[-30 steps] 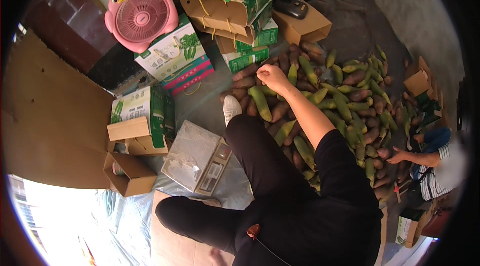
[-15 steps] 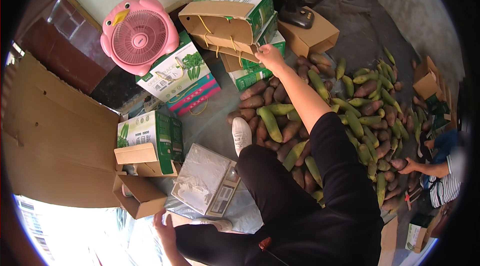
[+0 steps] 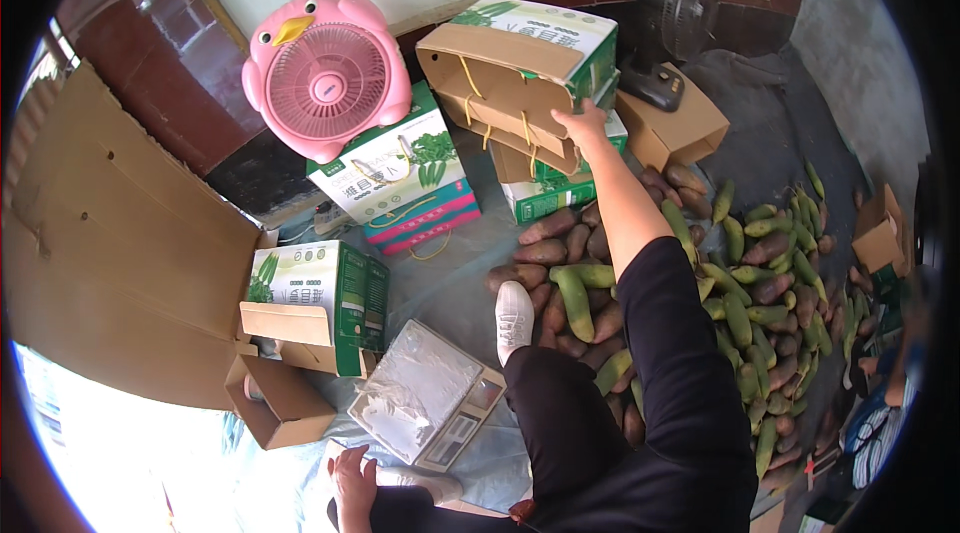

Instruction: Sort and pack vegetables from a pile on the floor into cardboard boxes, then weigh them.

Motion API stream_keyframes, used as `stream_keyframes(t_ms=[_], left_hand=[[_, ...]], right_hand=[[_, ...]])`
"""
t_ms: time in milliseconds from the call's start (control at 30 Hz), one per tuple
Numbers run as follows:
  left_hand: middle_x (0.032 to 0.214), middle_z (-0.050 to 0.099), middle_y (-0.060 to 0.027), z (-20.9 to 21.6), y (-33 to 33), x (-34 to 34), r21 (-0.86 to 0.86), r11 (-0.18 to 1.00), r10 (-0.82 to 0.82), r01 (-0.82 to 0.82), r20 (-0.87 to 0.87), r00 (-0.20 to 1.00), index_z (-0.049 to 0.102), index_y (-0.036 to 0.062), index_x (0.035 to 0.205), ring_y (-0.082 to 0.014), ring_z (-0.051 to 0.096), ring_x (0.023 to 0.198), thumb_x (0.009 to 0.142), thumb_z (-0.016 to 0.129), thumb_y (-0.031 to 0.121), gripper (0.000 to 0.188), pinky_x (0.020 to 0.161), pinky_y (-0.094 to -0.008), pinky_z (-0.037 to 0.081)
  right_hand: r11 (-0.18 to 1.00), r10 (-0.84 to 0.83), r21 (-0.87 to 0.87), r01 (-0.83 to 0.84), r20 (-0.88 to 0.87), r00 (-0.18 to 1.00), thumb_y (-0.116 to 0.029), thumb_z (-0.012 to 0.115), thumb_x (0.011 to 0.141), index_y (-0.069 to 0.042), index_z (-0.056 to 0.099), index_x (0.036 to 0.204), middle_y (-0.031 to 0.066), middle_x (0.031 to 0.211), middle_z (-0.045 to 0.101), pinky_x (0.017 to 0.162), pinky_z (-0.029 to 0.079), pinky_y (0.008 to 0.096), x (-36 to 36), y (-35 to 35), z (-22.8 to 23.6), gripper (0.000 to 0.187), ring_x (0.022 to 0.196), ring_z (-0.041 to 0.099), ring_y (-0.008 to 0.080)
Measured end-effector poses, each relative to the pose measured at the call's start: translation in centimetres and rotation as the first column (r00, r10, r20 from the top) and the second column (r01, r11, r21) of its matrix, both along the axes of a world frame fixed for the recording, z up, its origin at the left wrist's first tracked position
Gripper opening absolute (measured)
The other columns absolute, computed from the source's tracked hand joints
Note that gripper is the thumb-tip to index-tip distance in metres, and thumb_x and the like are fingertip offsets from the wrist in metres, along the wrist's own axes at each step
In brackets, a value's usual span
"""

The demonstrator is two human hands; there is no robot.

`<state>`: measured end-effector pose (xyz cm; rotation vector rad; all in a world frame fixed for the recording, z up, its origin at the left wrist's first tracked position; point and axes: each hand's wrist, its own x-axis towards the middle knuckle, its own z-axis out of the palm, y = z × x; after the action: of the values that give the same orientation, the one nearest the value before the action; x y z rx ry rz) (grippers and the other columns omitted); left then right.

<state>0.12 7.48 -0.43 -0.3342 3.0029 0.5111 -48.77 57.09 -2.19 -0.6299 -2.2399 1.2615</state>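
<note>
My right hand (image 3: 583,123) reaches out to the far middle, its fingers pinched on the open edge of a green and white carton (image 3: 548,25). That carton lies on its side on other cartons, brown flaps facing me and yellow cord handles hanging out. Near my left knee, my left hand (image 3: 354,483) holds nothing, its fingers loosely bent and apart. Just beyond it, a flat weighing scale (image 3: 420,388) with a film-covered plate rests on the floor. Right of my leg spreads a heap of long green radishes (image 3: 573,303) and reddish-brown tubers (image 3: 545,252).
A pink bird-shaped fan (image 3: 330,88) stands on stacked gift cartons (image 3: 385,173) at the far left. Another carton (image 3: 315,298) and a small brown box (image 3: 280,408) sit left of the scale. A black fan (image 3: 660,83) stands on a brown box (image 3: 675,128). A co-worker (image 3: 875,438) is at the right edge.
The view has shifted, so the scene sits lower and farther right. My right hand stays at the carton's edge. My left hand has drawn in beside the knee.
</note>
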Motion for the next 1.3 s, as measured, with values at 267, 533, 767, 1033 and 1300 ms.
stream_keyframes(t_ms=[267,533,767,1033,1300], left_hand=[[0.096,0.062,-0.0113,0.2,0.8,-0.3,-0.066,0.996,-0.052,0.051,-0.011,0.999,0.064,0.0086,0.101,-0.0310,0.057,0.096,0.074,0.066,0.011,0.028,0.097,-0.0521,0.033],[0.098,0.062,-0.0100,0.7,0.6,1.0,-0.105,0.991,-0.087,0.083,-0.035,0.996,0.063,0.0088,0.103,-0.0285,0.057,0.097,0.075,0.065,0.010,0.027,0.100,-0.0510,0.031],[0.098,0.062,-0.0132,1.3,0.0,1.8,-0.042,0.991,-0.129,0.124,-0.143,0.981,0.063,0.0049,0.101,-0.0320,0.057,0.095,0.075,0.063,0.009,0.026,0.093,-0.0445,0.038],[0.112,0.057,-0.0155,3.6,0.2,3.3,0.130,0.989,-0.015,0.073,-0.400,0.917,0.057,0.0042,0.113,-0.0341,0.053,0.105,0.074,0.064,0.005,0.039,0.096,-0.0451,0.037],[0.132,0.043,-0.0134,9.8,6.1,1.6,-0.387,0.878,-0.431,0.281,-0.385,0.816,0.043,0.0061,0.129,-0.0356,0.041,0.122,0.064,0.075,0.016,0.074,0.103,-0.0498,0.031]], right_hand=[[0.961,-0.115,-0.275,-0.004,-0.413,0.904,-0.029,0.072,0.074,0.008,0.057,0.079,0.0193,0.081,0.060,0.070,0.045,0.0392,2.3,3.9,0.7,0.040,0.078,0.059,0.0291],[0.727,0.037,-0.651,-0.220,-0.283,0.958,-0.042,0.060,0.086,-0.008,0.049,0.116,0.0077,0.106,0.058,0.071,0.052,0.0456,17.5,6.6,7.7,0.047,0.093,0.059,0.0215],[0.566,0.198,-0.748,-0.346,-0.285,0.938,-0.038,0.051,0.091,-0.005,0.045,0.125,0.0103,0.118,0.057,0.083,0.049,0.0514,27.9,8.2,9.5,0.047,0.104,0.059,0.0247],[0.429,0.510,-0.746,-0.510,-0.265,0.818,-0.037,0.052,0.091,-0.006,0.043,0.129,0.0069,0.123,0.053,0.083,0.051,0.0466,30.5,0.4,11.9,0.049,0.109,0.056,0.0215],[0.300,0.836,-0.695,-0.654,-0.139,0.531,-0.039,0.056,0.088,-0.005,0.053,0.118,0.0077,0.102,0.062,0.061,0.057,0.0360,28.2,-11.3,12.5,0.046,0.084,0.065,0.0189]])
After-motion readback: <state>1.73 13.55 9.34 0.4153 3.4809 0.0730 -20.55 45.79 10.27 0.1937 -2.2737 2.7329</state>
